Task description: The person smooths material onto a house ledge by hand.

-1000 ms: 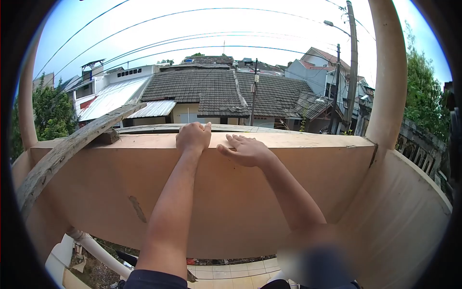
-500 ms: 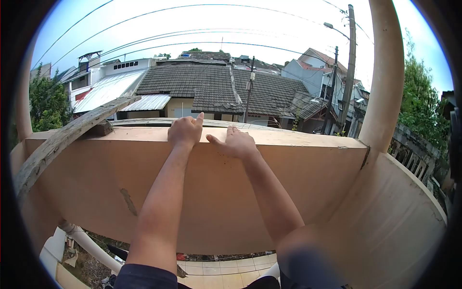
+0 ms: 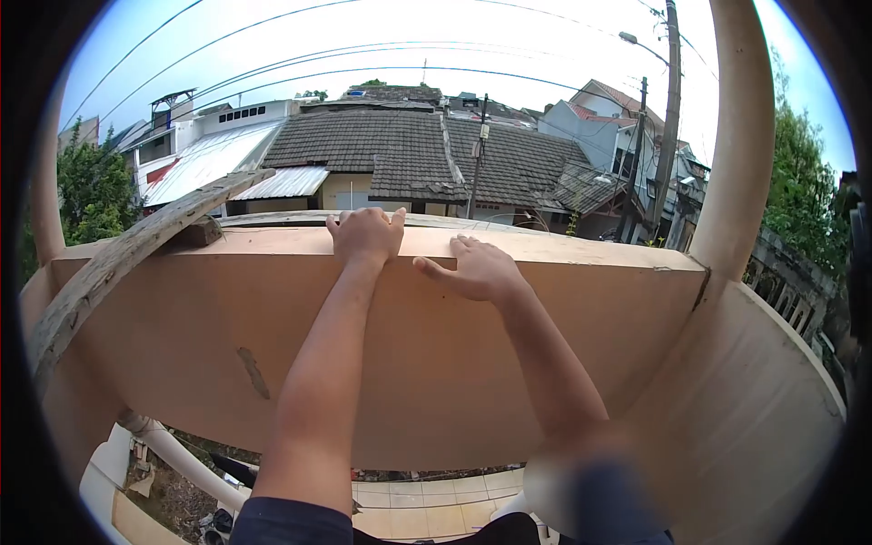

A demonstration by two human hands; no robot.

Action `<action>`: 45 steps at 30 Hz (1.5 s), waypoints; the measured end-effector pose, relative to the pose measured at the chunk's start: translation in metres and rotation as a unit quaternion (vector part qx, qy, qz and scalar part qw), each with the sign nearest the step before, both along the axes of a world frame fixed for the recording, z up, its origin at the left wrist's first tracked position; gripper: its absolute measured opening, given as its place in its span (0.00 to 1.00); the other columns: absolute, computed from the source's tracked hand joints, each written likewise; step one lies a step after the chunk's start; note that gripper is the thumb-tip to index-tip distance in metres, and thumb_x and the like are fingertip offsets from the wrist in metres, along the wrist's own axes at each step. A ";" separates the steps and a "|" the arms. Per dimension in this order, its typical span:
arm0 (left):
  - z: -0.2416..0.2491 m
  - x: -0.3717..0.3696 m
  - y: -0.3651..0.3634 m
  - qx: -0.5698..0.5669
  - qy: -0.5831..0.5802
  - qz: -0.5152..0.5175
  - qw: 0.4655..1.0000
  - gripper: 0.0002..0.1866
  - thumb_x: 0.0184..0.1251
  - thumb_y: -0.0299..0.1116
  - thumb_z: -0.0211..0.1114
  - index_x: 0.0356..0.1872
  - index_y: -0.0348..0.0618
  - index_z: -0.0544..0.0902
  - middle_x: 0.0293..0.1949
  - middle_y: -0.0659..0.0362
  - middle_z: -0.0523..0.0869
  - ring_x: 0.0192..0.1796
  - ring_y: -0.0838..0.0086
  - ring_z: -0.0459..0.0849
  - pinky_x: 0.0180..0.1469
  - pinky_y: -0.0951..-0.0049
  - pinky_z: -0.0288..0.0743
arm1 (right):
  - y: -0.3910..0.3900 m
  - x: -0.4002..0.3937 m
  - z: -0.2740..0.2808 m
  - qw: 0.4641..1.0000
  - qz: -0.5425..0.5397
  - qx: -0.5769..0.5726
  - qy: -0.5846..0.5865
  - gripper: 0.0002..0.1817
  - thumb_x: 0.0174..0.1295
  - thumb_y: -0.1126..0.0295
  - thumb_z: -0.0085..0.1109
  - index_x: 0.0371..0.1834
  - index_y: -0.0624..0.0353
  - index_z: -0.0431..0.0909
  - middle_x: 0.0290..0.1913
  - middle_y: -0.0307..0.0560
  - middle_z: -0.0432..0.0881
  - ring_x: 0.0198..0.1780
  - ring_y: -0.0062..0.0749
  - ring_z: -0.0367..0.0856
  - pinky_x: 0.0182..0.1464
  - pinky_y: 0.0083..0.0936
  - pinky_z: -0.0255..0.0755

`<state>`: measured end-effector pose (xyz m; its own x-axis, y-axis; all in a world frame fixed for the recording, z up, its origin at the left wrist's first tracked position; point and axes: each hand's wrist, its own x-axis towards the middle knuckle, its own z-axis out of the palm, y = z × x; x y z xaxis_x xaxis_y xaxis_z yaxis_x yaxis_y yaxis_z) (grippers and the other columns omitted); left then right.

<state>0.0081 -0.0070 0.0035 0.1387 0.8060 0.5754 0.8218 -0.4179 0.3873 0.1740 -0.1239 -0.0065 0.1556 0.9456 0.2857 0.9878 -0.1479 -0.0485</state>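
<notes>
My left hand rests on the top of a peach-coloured wall. Its fingers are bent and closed, with the tips hidden behind the knuckles; whatever they hold cannot be made out. To its right, my right hand lies open against the near top edge of the same wall. Its fingers point forward over the top, the thumb stands apart toward the left hand, and nothing is held. Both arms stretch forward, and a gap separates the hands.
A weathered wooden beam slopes over the wall at left, beside a dark block. A round pillar stands at right. Floor tiles and a white pipe show below. Beyond are tiled roofs, poles and wires.
The view has shifted slightly. Both hands sit farther right along the wall. My left hand's raised digit points up less than before, and my right hand remains open.
</notes>
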 end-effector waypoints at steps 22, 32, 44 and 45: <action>-0.003 0.002 0.003 0.056 -0.063 -0.014 0.996 0.40 0.80 0.73 0.44 0.45 0.51 0.96 0.50 0.56 0.92 0.62 0.60 0.83 0.71 0.55 0.70 | 0.041 0.011 0.011 0.997 0.054 0.008 0.054 0.64 0.70 0.16 0.21 0.77 0.71 0.71 0.78 0.61 0.74 0.83 0.49 0.66 0.81 0.42 0.63; 0.000 -0.002 -0.005 0.035 -0.088 -0.024 0.995 0.41 0.78 0.75 0.47 0.44 0.49 0.96 0.51 0.57 0.92 0.62 0.61 0.84 0.66 0.55 0.78 | 0.029 0.018 0.007 1.000 0.005 -0.023 0.000 0.66 0.68 0.15 0.26 0.82 0.72 0.63 0.83 0.63 0.65 0.87 0.49 0.58 0.85 0.37 0.58; 0.001 -0.004 -0.009 0.023 -0.073 -0.019 0.997 0.40 0.76 0.75 0.49 0.46 0.50 0.95 0.50 0.58 0.93 0.60 0.61 0.87 0.62 0.55 0.82 | 0.024 0.028 0.022 0.996 -0.021 -0.063 0.055 0.68 0.64 0.12 0.29 0.84 0.69 0.60 0.86 0.62 0.60 0.87 0.48 0.57 0.85 0.42 0.57; 0.000 -0.003 -0.003 0.019 -0.075 -0.023 0.997 0.40 0.76 0.76 0.49 0.45 0.49 0.95 0.50 0.57 0.93 0.60 0.61 0.88 0.62 0.55 0.82 | 0.026 0.037 0.014 0.998 -0.002 -0.051 0.041 0.70 0.63 0.12 0.30 0.84 0.72 0.58 0.86 0.62 0.60 0.88 0.48 0.55 0.86 0.40 0.54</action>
<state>0.0049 -0.0096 0.0033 0.0857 0.7779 0.6225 0.7358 -0.4707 0.4869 0.2115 -0.0981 0.0071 0.1794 0.9684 0.1733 0.9803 -0.1611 -0.1144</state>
